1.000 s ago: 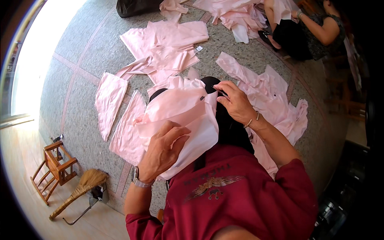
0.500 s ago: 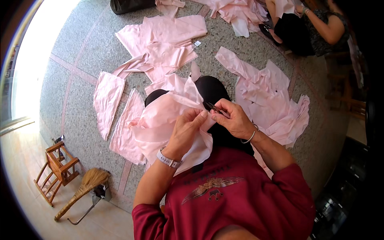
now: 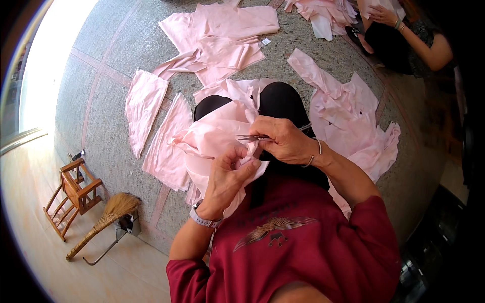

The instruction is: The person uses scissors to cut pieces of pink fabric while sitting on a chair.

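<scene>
Your bare left hand (image 3: 222, 177) pinches the thin, pale-pink fabric (image 3: 214, 126) draped across your black-clothed knees (image 3: 284, 101); your bare right hand (image 3: 289, 141) grips dark, pointed metal snips (image 3: 251, 138), their tips over the fabric, near the left hand.

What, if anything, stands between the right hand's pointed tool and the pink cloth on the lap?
Nothing visible does: the dark pointed tool in the right hand appears over the pink cloth. The left hand pinches the cloth nearer the body; whether tool and cloth touch, I cannot tell.
</scene>
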The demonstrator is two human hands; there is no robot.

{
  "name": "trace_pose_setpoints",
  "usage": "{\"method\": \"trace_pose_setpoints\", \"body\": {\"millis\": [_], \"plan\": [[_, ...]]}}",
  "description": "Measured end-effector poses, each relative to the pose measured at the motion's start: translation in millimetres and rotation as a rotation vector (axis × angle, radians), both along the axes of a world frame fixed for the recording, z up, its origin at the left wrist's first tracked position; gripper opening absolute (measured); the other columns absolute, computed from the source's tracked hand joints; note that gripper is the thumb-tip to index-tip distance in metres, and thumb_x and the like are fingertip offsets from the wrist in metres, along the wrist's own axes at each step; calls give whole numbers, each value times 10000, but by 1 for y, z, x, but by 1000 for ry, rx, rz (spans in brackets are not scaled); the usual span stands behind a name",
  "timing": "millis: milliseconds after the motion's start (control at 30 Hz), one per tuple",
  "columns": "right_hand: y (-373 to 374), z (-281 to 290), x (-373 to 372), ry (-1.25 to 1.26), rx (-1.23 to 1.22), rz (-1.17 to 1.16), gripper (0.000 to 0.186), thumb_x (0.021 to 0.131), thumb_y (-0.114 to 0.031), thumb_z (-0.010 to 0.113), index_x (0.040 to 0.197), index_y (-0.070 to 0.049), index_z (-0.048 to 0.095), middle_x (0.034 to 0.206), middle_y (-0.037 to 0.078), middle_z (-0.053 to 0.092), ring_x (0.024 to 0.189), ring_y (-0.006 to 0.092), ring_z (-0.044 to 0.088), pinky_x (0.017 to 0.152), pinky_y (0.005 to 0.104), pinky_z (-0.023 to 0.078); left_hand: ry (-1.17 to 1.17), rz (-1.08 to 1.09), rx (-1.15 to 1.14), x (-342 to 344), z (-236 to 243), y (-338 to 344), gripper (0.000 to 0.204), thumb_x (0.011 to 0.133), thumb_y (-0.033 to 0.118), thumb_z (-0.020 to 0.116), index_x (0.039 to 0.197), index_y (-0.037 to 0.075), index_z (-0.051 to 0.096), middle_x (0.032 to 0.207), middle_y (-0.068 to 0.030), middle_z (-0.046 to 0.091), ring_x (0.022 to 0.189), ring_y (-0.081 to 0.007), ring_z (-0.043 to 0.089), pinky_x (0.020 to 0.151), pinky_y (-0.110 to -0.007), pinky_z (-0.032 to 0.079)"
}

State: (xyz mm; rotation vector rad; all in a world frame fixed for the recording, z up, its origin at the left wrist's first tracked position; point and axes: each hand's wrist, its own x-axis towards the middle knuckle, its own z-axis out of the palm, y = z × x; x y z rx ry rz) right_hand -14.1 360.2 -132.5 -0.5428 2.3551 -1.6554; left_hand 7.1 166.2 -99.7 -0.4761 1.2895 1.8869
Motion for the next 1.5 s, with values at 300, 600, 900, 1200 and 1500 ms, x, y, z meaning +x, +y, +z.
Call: {"method": "trace_pose_setpoints", "body": {"millis": [300, 600, 900, 1200, 1500], "plan": [[-6, 10, 1, -28, 42, 67, 164, 832, -116, 682, 923, -3, 608, 833, 151, 575, 785, 346, 597, 685, 389, 474, 28, 106, 24, 8, -1, -8, 89, 909, 80, 666, 954, 68, 591, 809, 29, 613, 548, -5, 473, 419, -164, 336], [-3, 22, -4, -280, 0, 313, 226, 903, -217, 663, 911, 4, 616, 709, 119, 562, 637, 230, 558, 613, 348, 453, 9, -64, 47, 8, -4, -22, 98, 921, 78, 650, 992, 11, 652, 908, -4, 640, 827, -57, 577, 742, -194, 465], [-1, 7, 3, -734, -635, 87, 216, 959, -243, 620, 874, -44, 606, 713, -41, 561, 593, 17, 482, 505, 188, 377, -3, 50, 263, 7, -5, -38, 81, 888, 87, 677, 922, 20, 648, 832, -17, 647, 700, -71, 602, 598, -203, 487], [77, 35, 2, -519, -600, -328, 258, 974, -275, 589, 848, -51, 573, 684, -23, 522, 516, 24, 381, 446, 181, 269, 599, 497, 196, -6, 22, -112, 121, 950, 153, 606, 927, 61, 530, 812, -20, 461, 625, -120, 452, 568, -266, 406], [155, 45, 76, -582, -83, -455, 281, 946, -302, 620, 800, -67, 570, 663, -57, 462, 557, 32, 366, 489, 200, 300, 868, 1062, -366, -4, 76, -249, 349, 1004, 329, 522, 1156, 25, 601, 1133, -93, 639, 1003, -192, 626, 857, -380, 555]]}}
